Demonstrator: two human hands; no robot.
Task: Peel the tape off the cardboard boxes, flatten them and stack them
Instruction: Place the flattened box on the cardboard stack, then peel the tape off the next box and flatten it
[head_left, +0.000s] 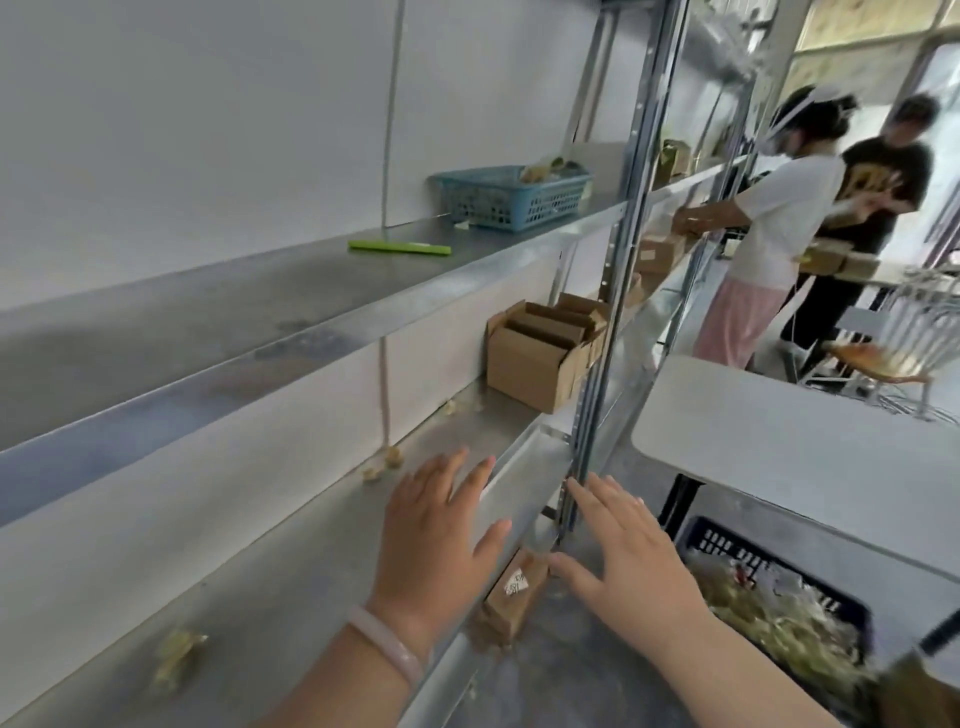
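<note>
My left hand (436, 540) hovers with straight, spread fingers over the front edge of the lower metal shelf (291, 561). Beside it, my right hand (628, 561) is spread open too, in front of the shelf's upright post (618, 270). Neither holds anything. Below and between them lies a small cardboard box (511, 597) with a white label, on the floor. Farther along the lower shelf stands an open cardboard box (535, 358) holding flattened cardboard pieces. Crumpled tape scraps (176, 657) lie on the shelf.
A blue basket (511, 200) and a green cutter (400, 248) sit on the upper shelf. A white table (789, 441) is at right, with a dark crate (779, 603) of tape waste beneath it. Two people (779, 228) work at the shelves beyond.
</note>
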